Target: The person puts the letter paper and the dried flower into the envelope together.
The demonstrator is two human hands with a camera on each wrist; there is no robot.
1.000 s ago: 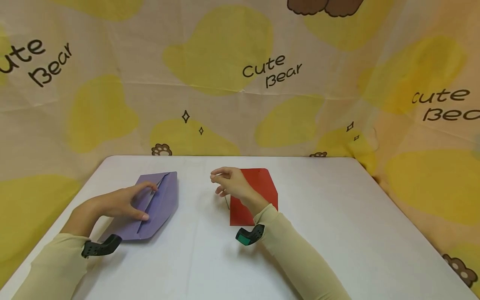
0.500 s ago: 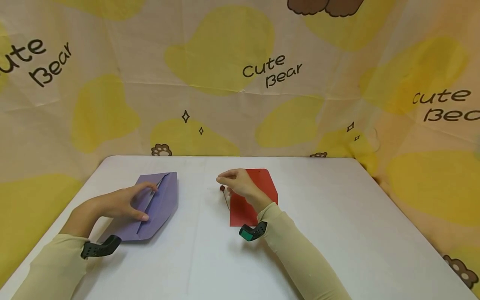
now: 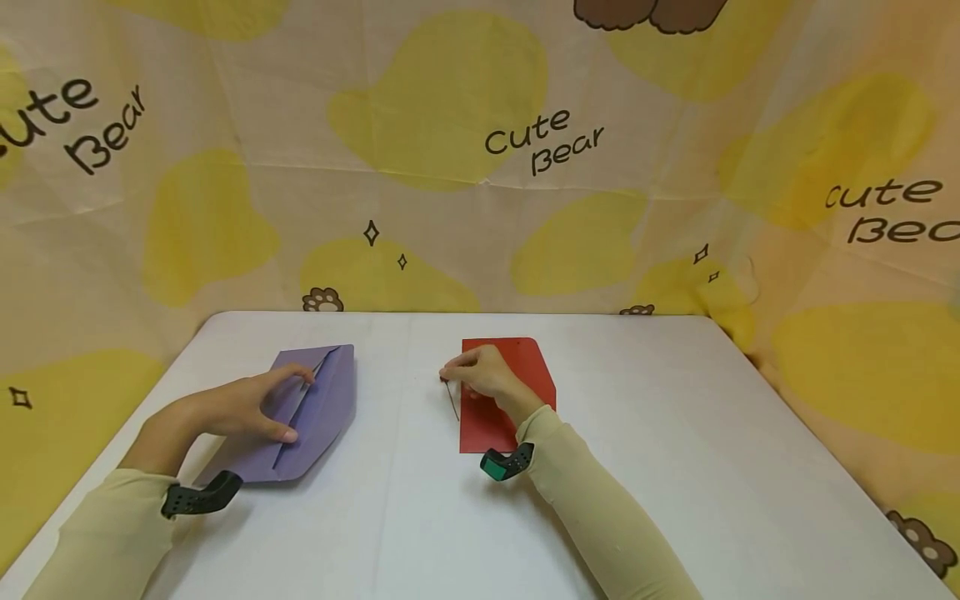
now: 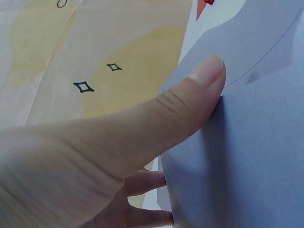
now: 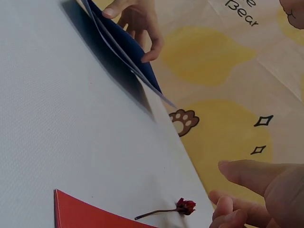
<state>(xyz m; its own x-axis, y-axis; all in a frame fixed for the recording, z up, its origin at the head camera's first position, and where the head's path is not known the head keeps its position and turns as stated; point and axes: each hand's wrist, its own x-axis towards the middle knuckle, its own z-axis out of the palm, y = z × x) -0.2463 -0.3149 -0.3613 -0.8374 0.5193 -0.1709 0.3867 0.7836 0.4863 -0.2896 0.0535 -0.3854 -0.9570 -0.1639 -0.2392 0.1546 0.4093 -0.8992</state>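
Note:
My left hand (image 3: 236,406) holds a purple envelope (image 3: 327,421) at the left of the table, raised off the surface on one side. The thumb lies by the slit of its pocket and the fingers are behind, as the left wrist view shows; the pocket gapes a little. My right hand (image 3: 486,372) hovers over the left edge of a red envelope (image 3: 483,431). Its thumb and fingertips are at the head of a small dried red rose (image 5: 185,206). In the right wrist view they look apart from it, and the thin stem (image 3: 452,402) lies on the table.
The white table (image 3: 637,467) has rounded far corners. A yellow-patterned cloth (image 3: 435,100) printed with "Cute Bear" hangs behind it and along the sides. Each wrist wears a dark camera band (image 3: 506,462).
My right hand has shifted slightly right and down; its fingers came off the rose head, then lowered back to it. The left hand and purple envelope have stayed put.

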